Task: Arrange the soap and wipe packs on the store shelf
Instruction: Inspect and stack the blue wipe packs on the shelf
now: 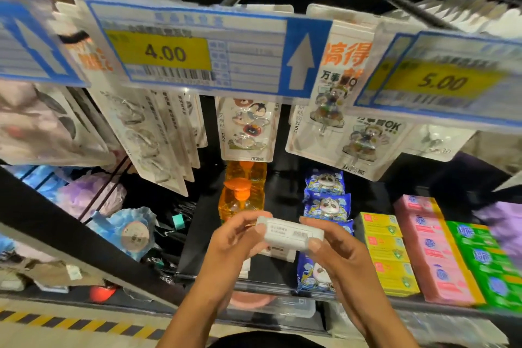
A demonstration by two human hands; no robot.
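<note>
Both hands, left (234, 237) and right (327, 246), hold a white soap pack (288, 233).

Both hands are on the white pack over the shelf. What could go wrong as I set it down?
1. The left hand and right hand hold the white pack only by its ends, so it may slip.
2. The orange pump bottle stands just behind it. Pushing the pack too deep could tip the bottle.
3. The blue panda packs sit close on the right, and a sideways nudge might knock their row crooked.
</note>
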